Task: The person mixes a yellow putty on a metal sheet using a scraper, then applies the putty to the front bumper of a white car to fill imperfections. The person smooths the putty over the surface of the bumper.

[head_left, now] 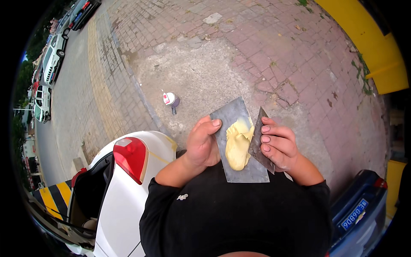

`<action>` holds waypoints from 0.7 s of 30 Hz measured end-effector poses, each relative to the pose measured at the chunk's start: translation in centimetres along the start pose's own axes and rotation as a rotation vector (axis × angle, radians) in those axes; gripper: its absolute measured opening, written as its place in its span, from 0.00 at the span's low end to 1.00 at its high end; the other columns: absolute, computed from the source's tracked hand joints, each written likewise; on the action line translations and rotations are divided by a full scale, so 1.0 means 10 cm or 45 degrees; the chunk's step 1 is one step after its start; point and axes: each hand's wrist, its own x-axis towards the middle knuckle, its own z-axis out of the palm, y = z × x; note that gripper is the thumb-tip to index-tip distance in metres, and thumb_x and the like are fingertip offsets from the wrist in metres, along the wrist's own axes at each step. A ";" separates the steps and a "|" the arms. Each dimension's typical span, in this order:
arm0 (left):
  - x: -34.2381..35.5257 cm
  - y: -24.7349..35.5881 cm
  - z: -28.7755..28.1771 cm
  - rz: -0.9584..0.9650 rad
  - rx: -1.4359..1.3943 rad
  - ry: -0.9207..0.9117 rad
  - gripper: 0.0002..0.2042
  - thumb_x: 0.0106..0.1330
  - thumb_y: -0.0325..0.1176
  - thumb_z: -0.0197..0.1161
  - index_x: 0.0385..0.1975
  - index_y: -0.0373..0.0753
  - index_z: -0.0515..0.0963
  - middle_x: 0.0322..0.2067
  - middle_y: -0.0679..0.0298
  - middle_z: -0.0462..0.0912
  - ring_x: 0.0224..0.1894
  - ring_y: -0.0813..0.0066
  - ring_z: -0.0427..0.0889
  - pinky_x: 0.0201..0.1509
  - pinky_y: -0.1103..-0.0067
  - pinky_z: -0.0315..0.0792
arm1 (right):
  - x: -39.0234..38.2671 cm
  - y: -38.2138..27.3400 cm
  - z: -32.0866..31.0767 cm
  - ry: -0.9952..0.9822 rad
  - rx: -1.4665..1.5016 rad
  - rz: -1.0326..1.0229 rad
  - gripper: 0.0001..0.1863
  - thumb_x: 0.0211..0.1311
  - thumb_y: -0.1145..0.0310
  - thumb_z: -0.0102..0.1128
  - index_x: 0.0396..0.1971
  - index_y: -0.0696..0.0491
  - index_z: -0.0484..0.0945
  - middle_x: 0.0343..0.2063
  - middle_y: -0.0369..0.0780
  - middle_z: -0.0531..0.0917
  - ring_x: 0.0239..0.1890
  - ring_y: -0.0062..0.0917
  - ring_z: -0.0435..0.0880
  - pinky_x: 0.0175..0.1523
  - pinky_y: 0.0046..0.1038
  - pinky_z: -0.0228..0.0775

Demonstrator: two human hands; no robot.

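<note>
My left hand (202,143) grips a flat grey metal plate (222,115) by its left edge, thumb on top and the other fingers underneath, out of sight. A thick lump of pale yellow filler paste (237,147) lies on the plate. Between the thumb and fingers of my right hand (280,145) is a thin dark putty scraper (258,147), tilted up. Its edge is at the right side of the paste, over the plate. Both hands are in front of my black shirt.
Close on my left stands a white car (128,192) with a red tail light (130,158) and its rear opened. A can (171,99) sits on the concrete patch ahead. A dark blue car (359,214) is at the lower right, a yellow structure (368,40) at the upper right.
</note>
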 end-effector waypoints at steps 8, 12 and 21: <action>0.14 0.04 0.03 0.323 0.058 -0.013 0.19 0.70 0.32 0.43 0.54 0.25 0.68 0.51 0.49 0.78 0.53 0.58 0.79 0.59 0.65 0.71 | -0.49 0.06 -0.01 0.289 0.075 0.851 0.14 0.59 0.82 0.60 0.46 0.60 0.77 0.46 0.43 0.78 0.47 0.31 0.79 0.53 0.34 0.75; 0.19 0.01 -0.14 0.704 0.412 0.098 0.18 0.71 0.31 0.43 0.55 0.26 0.68 0.54 0.50 0.76 0.58 0.60 0.75 0.63 0.65 0.66 | -0.34 0.04 -0.11 0.860 1.077 1.287 0.18 0.69 0.77 0.49 0.57 0.55 0.69 0.54 0.40 0.77 0.56 0.24 0.75 0.64 0.31 0.63; 0.11 -0.28 -0.18 1.020 0.954 0.127 0.16 0.70 0.26 0.46 0.54 0.25 0.67 0.53 0.50 0.75 0.56 0.66 0.74 0.62 0.68 0.65 | -0.09 0.11 0.01 0.715 1.018 1.701 0.11 0.70 0.73 0.49 0.49 0.58 0.73 0.46 0.38 0.81 0.48 0.20 0.77 0.56 0.26 0.67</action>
